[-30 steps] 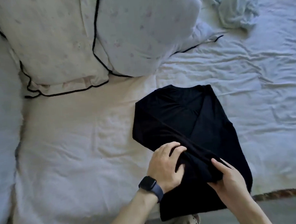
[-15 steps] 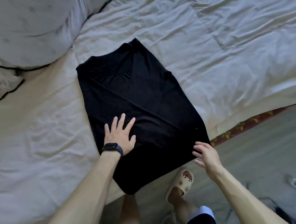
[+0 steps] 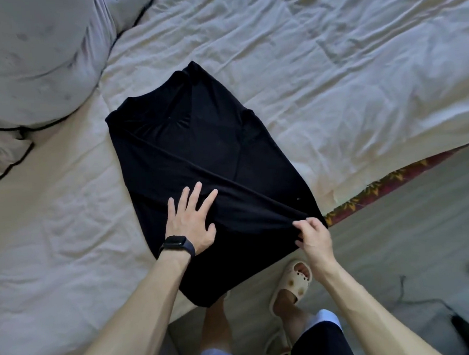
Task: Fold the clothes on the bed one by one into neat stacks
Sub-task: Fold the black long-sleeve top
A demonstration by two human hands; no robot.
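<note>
A black shirt (image 3: 199,157) lies flat on the bed, its sides folded inward into a long strip, with its bottom end hanging over the bed's near edge. My left hand (image 3: 189,221), a dark watch on its wrist, presses flat on the shirt's lower left part with fingers spread. My right hand (image 3: 311,234) pinches the shirt's lower right edge, where a fold ridge runs diagonally toward it.
Wrinkled pale sheets (image 3: 331,75) cover the bed. Two pillows (image 3: 28,61) with black piping lie at the upper left. The bed's edge and patterned mattress trim (image 3: 379,187) run along the right. My foot in a cream slipper (image 3: 292,282) stands on the floor.
The view first swung from the pillows down toward the bed's edge. My left hand stayed flat on the shirt. My right hand went from open beside the hem to pinching it.
</note>
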